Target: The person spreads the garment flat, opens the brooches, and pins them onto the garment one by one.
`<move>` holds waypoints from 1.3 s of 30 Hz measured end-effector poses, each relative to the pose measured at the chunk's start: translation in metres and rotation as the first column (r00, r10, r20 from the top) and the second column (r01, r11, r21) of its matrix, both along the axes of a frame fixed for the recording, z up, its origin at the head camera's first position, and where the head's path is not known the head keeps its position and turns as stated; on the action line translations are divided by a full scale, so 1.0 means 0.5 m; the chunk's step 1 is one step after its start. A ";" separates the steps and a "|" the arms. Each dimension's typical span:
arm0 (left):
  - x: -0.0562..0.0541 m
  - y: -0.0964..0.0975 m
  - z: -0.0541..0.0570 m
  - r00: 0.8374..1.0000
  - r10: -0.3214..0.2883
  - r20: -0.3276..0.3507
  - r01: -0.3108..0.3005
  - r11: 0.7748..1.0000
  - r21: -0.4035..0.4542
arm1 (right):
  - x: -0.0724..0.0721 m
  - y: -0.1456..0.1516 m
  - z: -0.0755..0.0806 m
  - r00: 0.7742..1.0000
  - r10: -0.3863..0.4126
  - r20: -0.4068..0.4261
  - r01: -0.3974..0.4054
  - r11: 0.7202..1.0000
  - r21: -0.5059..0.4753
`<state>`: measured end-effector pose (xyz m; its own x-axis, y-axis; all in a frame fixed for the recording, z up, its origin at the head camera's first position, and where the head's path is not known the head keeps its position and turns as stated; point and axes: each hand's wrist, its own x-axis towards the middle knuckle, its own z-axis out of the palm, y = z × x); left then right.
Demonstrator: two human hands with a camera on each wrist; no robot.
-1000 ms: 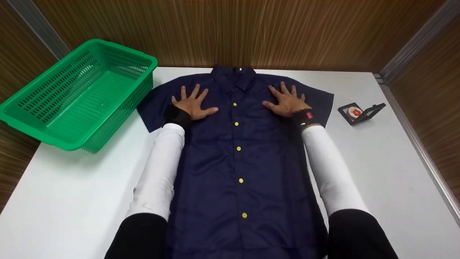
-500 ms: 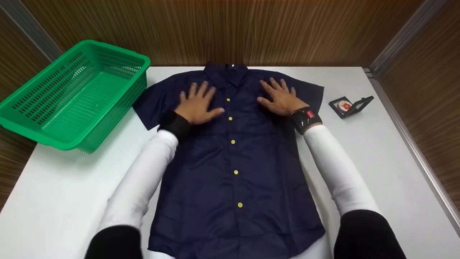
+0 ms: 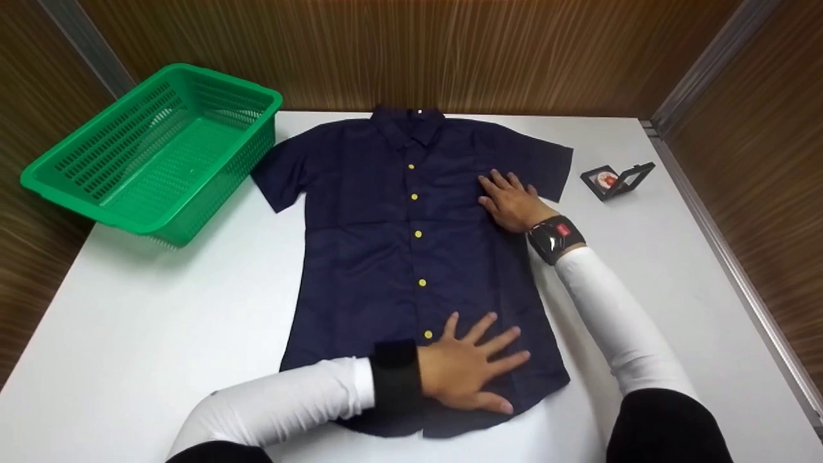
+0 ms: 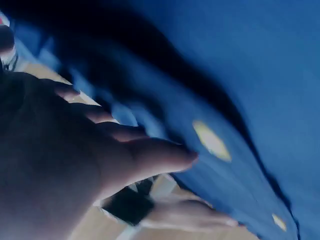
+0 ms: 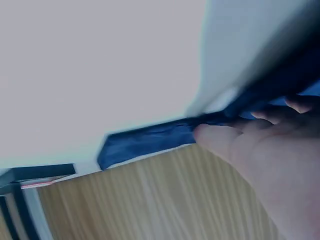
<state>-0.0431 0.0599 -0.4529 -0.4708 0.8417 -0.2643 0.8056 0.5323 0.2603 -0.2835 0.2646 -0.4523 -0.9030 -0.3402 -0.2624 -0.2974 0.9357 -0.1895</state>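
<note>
A navy short-sleeved shirt [image 3: 360,257] with yellow buttons lies spread face up on the white table, its collar [image 3: 408,128] toward the back wall. My left hand [image 3: 472,366] is over the lower right of the shirt near the hem, fingers straight and spread wide. The left wrist view shows that hand [image 4: 110,145] close over the cloth beside a yellow button [image 4: 212,141]. On the right chest, just below the sleeve, my right hand [image 3: 514,202] lies with fingers extended. In the right wrist view the right hand [image 5: 270,150] is at the shirt's side.
A green plastic basket [image 3: 212,212] stands at the table's back left, close to the left sleeve. A small black hinged case [image 3: 617,181] with a red and white round piece stands open right of the shirt. Wood-grain panels [image 3: 514,51] border the table [image 3: 161,321].
My left hand has swept from the upper left chest down and across to the lower right near the hem. My right hand has slid a little down the right chest.
</note>
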 end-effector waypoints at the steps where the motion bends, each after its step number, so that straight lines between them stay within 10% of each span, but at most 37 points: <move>1: 0.004 0.005 -0.002 1.000 -0.006 -0.011 0.006 1.000 -0.014 | -0.005 0.004 -0.004 1.000 -0.001 -0.007 0.001 1.000 -0.002; 13: 0.023 0.021 -0.019 0.982 -0.044 -0.185 0.027 0.995 -0.097 | -0.055 0.031 -0.015 0.999 -0.021 -0.045 0.021 1.000 -0.009; 33: 0.035 0.060 0.003 0.981 -0.076 -0.178 0.066 0.996 -0.061 | -0.053 -0.085 -0.004 0.998 0.059 0.017 -0.060 0.996 0.060; 39: 0.021 -0.005 0.025 0.992 -0.009 -0.123 0.018 0.997 0.072 | -0.045 -0.097 0.011 0.998 0.065 -0.002 -0.065 0.998 0.007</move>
<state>-0.0325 0.0576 -0.4402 -0.4842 0.8632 -0.1432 0.8409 0.5043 0.1963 -0.3058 0.2161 -0.4466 -0.8797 -0.3959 -0.2634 -0.3577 0.9159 -0.1821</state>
